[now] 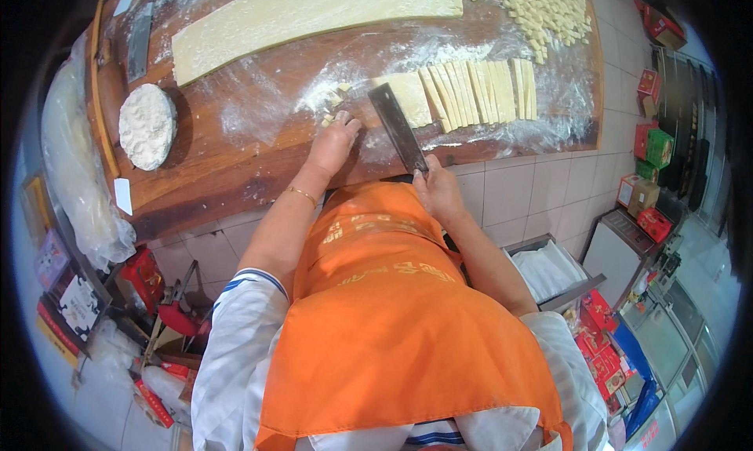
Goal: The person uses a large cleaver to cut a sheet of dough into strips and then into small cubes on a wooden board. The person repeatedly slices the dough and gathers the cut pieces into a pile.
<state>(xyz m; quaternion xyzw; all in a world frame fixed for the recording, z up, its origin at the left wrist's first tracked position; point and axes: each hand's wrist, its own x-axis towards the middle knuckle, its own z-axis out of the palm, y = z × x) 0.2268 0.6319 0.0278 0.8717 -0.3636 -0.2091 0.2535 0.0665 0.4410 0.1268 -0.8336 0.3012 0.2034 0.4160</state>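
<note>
My right hand (437, 187) grips the near end of a long rectangular knife (395, 121). The blade points away from me, its far end over the left edge of a flat dough piece (407, 98). To the right of that piece lie several cut dough strips (479, 92), side by side with narrow gaps. My left hand (335, 142) rests low over the floured wooden table (247, 157), left of the blade. Small dough cubes (343, 87) lie just beyond its fingertips, one right against them; whether the curled fingers hold any is hidden.
A long dough sheet (317, 21) spans the back. Many dough cubes (544, 10) are heaped at far right. At left are a bowl of flour (147, 127), a rolling pin (112, 92), a metal blade (139, 45) and a plastic-wrapped bundle (82, 157). An open drawer (547, 268) is by my right arm.
</note>
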